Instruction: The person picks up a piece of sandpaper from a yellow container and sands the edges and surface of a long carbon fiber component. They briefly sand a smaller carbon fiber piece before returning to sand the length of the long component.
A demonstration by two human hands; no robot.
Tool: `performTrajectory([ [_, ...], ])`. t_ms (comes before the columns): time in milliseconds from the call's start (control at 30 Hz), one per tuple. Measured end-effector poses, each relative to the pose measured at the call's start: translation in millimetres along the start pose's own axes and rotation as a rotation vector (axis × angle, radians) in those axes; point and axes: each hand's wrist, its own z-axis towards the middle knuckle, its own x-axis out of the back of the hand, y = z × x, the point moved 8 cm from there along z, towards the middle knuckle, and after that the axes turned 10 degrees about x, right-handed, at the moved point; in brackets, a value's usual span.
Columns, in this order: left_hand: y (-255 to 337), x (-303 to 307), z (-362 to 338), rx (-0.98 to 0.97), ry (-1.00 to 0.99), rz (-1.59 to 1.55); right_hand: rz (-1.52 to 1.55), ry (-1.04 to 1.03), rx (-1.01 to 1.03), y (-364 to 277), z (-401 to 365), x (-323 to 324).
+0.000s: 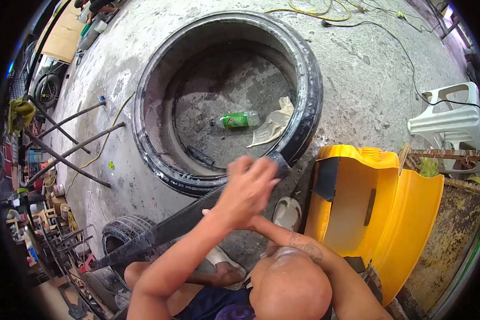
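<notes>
Flat on the floor (368,80), ahead: big tyre (309,90). Inside its ring: bottle (239,119), with rag (274,124) just right of it. Right of the tyre, near its front edge: wheel rim (389,213). Behind the rim, far right: chair (453,120). Beyond the tyre, on the floor: cables (325,13). Left of the tyre: rods (74,144). Near left: small tyre (124,229), under a long strip (170,226). Strip slanted from near left up to the big tyre's front edge, left hand (248,186) clasped round its far end. Between left hand and rim: sandal (287,212).
</notes>
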Motion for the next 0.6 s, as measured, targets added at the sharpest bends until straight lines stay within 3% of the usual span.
performTrajectory([
  [67, 27, -19, 21, -0.093, -0.049, 0.017, 0.008, 0.008, 0.010, -1, -1, -1],
  [133, 15, -10, 2, -0.133, -0.027, 0.010, -0.009, 0.010, -0.014, -4, 0, 0],
  [200, -11, 15, -22, -0.083, 0.060, 0.054, -0.047, 0.004, -0.053, -5, 4, 2],
  [300, -15, 19, -28, -0.065, 0.009, 0.075, -0.052, 0.000, -0.057, -5, 4, 1],
  [433, 23, -9, 23, -0.090, -0.032, 0.039, -0.033, 0.019, -0.005, -7, 4, 0],
  [600, -14, 10, -27, -0.071, 0.040, -0.024, -0.080, 0.016, -0.060, -12, 9, 3],
])
